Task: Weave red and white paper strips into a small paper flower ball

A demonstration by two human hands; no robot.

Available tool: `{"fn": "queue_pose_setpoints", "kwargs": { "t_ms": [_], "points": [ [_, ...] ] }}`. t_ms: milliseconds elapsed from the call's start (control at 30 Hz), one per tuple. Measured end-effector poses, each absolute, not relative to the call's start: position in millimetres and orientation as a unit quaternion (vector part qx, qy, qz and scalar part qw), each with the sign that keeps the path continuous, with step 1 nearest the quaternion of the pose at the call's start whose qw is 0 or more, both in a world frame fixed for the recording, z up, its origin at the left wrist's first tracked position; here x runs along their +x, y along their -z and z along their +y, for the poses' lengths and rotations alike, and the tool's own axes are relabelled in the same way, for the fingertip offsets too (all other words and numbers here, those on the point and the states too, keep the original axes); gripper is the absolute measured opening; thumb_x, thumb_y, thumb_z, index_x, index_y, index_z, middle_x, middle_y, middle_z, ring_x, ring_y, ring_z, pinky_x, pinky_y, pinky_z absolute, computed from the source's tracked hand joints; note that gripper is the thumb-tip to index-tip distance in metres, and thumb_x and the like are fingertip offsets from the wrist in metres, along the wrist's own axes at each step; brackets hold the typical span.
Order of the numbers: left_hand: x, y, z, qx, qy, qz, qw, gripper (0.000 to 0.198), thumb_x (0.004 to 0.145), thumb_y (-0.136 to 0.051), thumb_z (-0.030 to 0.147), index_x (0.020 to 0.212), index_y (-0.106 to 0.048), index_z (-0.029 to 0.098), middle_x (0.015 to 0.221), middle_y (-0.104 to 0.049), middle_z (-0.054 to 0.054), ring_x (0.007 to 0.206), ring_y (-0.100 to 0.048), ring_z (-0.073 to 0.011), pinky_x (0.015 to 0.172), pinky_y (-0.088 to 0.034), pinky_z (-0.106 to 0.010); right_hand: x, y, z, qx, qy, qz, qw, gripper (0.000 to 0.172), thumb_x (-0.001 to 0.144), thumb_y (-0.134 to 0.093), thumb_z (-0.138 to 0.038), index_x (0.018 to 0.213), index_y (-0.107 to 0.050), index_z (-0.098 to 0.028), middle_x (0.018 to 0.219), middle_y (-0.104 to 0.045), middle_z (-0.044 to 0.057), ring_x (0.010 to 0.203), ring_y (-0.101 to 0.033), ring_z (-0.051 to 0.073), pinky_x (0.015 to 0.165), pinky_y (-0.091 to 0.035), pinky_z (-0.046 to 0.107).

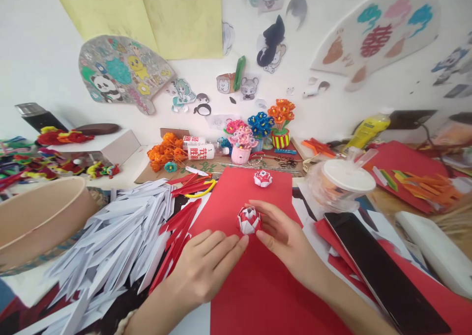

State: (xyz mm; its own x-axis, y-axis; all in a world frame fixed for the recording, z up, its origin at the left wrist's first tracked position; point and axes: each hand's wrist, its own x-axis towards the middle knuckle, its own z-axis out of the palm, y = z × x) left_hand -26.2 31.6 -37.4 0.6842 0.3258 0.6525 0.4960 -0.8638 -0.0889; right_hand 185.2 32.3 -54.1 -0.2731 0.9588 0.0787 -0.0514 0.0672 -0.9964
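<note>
A small red-and-white folded paper flower, with layered pointed petals, is between my two hands over a red sheet of paper. My right hand curves around its right side, the thumb low and the index finger high against it. From the lower left, my left hand reaches its edge with closed fingers; the left thumb is hidden beneath them. A second, flatter red-and-white paper flower sits farther back on the red sheet.
Left lie piled white folded paper strips, red strips and a round bin. On the right are a black phone, a lidded cup and a white box. Craft flowers and bottles stand behind.
</note>
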Motion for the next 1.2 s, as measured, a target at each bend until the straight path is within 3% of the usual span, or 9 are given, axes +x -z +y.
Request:
{"fn": "queue_pose_setpoints", "kwargs": {
  "t_ms": [133, 333, 400, 500, 533, 600, 833, 1000, 1200],
  "points": [
    [-24, 41, 35, -0.915, 0.281, -0.201, 0.206, 0.031, 0.094, -0.034, 0.001, 0.109, -0.060, 0.003, 0.088, -0.074, -0.013, 0.068, -0.065, -0.0176, 0.052, -0.044, -0.029, 185, 61, 37, -0.433, -0.472, -0.632, 0.437, 0.043, 0.094, -0.054, -0.023, 0.135, -0.048, -0.034, 0.141, -0.055, 0.003, 0.130, -0.052, 0.022, 0.111, -0.042, 0.044],
    [-15, 47, 32, -0.914, 0.240, -0.220, 0.243, 0.023, 0.093, -0.038, 0.002, 0.098, -0.060, 0.006, 0.068, -0.065, -0.005, 0.054, -0.056, -0.0156, 0.047, -0.038, -0.030, 183, 67, 38, -0.468, -0.338, -0.703, 0.415, 0.047, 0.093, -0.051, -0.020, 0.138, -0.042, -0.030, 0.139, -0.056, 0.008, 0.125, -0.056, 0.025, 0.103, -0.048, 0.046],
    [-15, 50, 32, -0.912, 0.240, -0.234, 0.238, 0.020, 0.092, -0.041, 0.002, 0.094, -0.060, 0.007, 0.066, -0.063, -0.003, 0.053, -0.055, -0.0157, 0.047, -0.037, -0.030, 183, 68, 34, -0.494, -0.225, -0.721, 0.430, 0.038, 0.090, -0.057, -0.022, 0.127, -0.048, -0.024, 0.124, -0.063, 0.011, 0.112, -0.062, 0.027, 0.092, -0.053, 0.045],
    [-15, 54, 33, -0.906, 0.247, -0.257, 0.227, 0.016, 0.092, -0.044, 0.003, 0.088, -0.058, 0.010, 0.061, -0.058, 0.000, 0.051, -0.052, -0.0150, 0.045, -0.032, -0.030, 181, 67, 25, -0.477, -0.053, -0.780, 0.401, 0.009, 0.089, -0.061, -0.026, 0.089, -0.055, -0.020, 0.084, -0.064, 0.006, 0.076, -0.064, 0.023, 0.065, -0.052, 0.036],
    [-15, 55, 33, -0.905, 0.250, -0.264, 0.222, 0.016, 0.092, -0.044, 0.003, 0.087, -0.058, 0.011, 0.061, -0.057, 0.000, 0.050, -0.052, -0.0146, 0.045, -0.031, -0.030, 180, 66, 22, -0.455, -0.019, -0.806, 0.377, 0.014, 0.089, -0.062, -0.029, 0.081, -0.054, -0.021, 0.073, -0.062, 0.003, 0.064, -0.061, 0.021, 0.057, -0.048, 0.033],
    [-14, 55, 33, -0.904, 0.256, -0.270, 0.209, 0.018, 0.094, -0.043, 0.005, 0.086, -0.057, 0.013, 0.062, -0.056, 0.001, 0.051, -0.051, -0.0138, 0.045, -0.031, -0.030, 178, 66, 19, -0.434, 0.036, -0.834, 0.338, 0.014, 0.092, -0.060, -0.030, 0.085, -0.057, -0.018, 0.072, -0.063, 0.004, 0.062, -0.060, 0.021, 0.055, -0.046, 0.033],
    [-13, 51, 33, -0.913, 0.250, -0.265, 0.184, 0.022, 0.095, -0.039, 0.003, 0.089, -0.059, 0.011, 0.062, -0.057, 0.000, 0.051, -0.050, -0.0146, 0.046, -0.031, -0.030, 175, 63, 22, -0.392, 0.142, -0.851, 0.319, 0.019, 0.096, -0.049, -0.005, 0.094, -0.067, -0.012, 0.073, -0.068, 0.006, 0.064, -0.060, 0.019, 0.056, -0.043, 0.031],
    [-15, 46, 31, -0.915, 0.244, -0.251, 0.201, 0.025, 0.095, -0.038, 0.002, 0.091, -0.062, 0.008, 0.062, -0.058, -0.001, 0.052, -0.050, -0.0145, 0.047, -0.032, -0.030, 178, 57, 22, -0.335, 0.196, -0.863, 0.322, 0.022, 0.095, -0.050, -0.003, 0.087, -0.070, -0.009, 0.069, -0.068, 0.006, 0.059, -0.055, 0.017, 0.051, -0.039, 0.031],
    [-14, 40, 30, -0.922, 0.235, -0.221, 0.215, 0.029, 0.096, -0.035, 0.004, 0.096, -0.063, 0.007, 0.069, -0.062, -0.003, 0.055, -0.050, -0.0149, 0.050, -0.032, -0.031, 177, 61, 22, -0.327, 0.188, -0.876, 0.301, 0.029, 0.094, -0.050, -0.001, 0.073, -0.066, -0.014, 0.056, -0.055, 0.000, 0.052, -0.047, 0.016, 0.047, -0.031, 0.033]
  ]
}}
